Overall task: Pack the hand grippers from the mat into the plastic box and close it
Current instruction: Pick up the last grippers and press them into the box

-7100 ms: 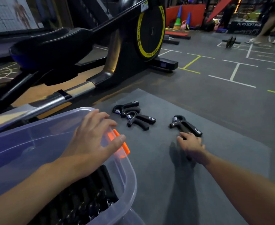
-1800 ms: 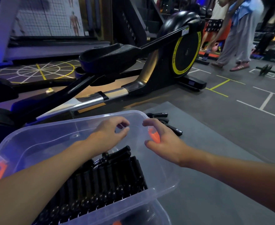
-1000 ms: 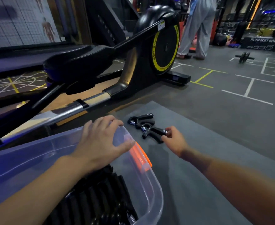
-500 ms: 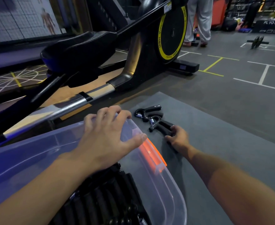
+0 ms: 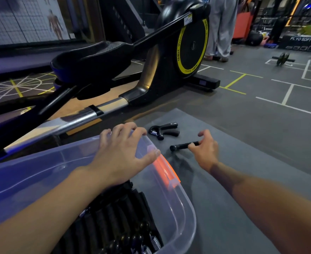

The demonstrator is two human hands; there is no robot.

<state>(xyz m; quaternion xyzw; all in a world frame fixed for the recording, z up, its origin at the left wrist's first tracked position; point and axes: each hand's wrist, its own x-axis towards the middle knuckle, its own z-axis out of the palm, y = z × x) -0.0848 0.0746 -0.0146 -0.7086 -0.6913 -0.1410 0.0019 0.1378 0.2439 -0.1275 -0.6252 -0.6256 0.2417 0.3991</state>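
Observation:
My right hand [image 5: 204, 150] holds a black hand gripper [image 5: 181, 146] by its handle just above the grey mat [image 5: 242, 180]. Another black hand gripper [image 5: 163, 130] lies on the mat beyond it. My left hand [image 5: 121, 155] rests with spread fingers on the far corner of the clear plastic box [image 5: 178, 208]. Several black hand grippers [image 5: 114, 222] fill the box. An orange latch [image 5: 166, 171] sits on the box's right end.
A black and yellow exercise machine [image 5: 187, 46] with a silver rail [image 5: 88, 114] stands close behind the box and mat. A person's legs [image 5: 220, 28] stand beyond it. An ab wheel [image 5: 282, 58] lies on the marked gym floor at the far right.
My right hand has picked one gripper out of the pair on the mat and lifted it towards me. My left hand stays on the box's corner.

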